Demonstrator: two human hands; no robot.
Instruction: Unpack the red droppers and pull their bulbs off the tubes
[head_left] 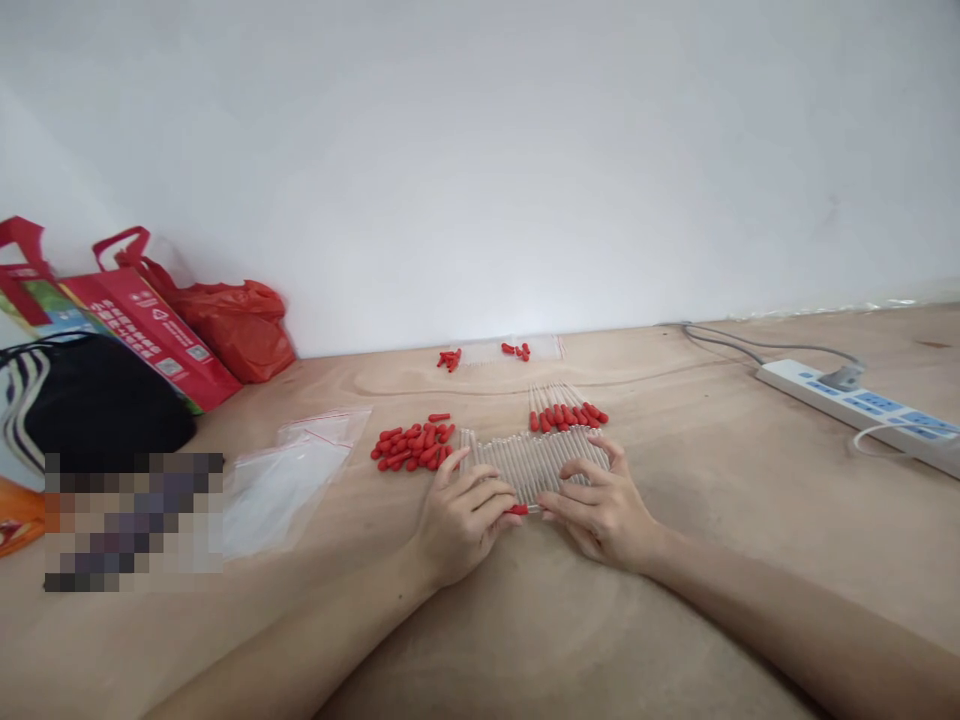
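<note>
Low over the table, my left hand pinches a red rubber dropper bulb. The fingers of my right hand are closed on a thin glass dropper tube, whose end meets the bulb; how far it goes in I cannot tell. Just beyond both hands lies a row of bare glass tubes, side by side. A heap of loose red bulbs is left of the row. Behind it, several droppers with bulbs fitted lie with their tips pointing to the wall.
Clear zip bags lie flat at left, near a black drawstring bag and red bags. Another clear bag with red-bulbed pieces lies by the wall. A white power strip with cables is at right.
</note>
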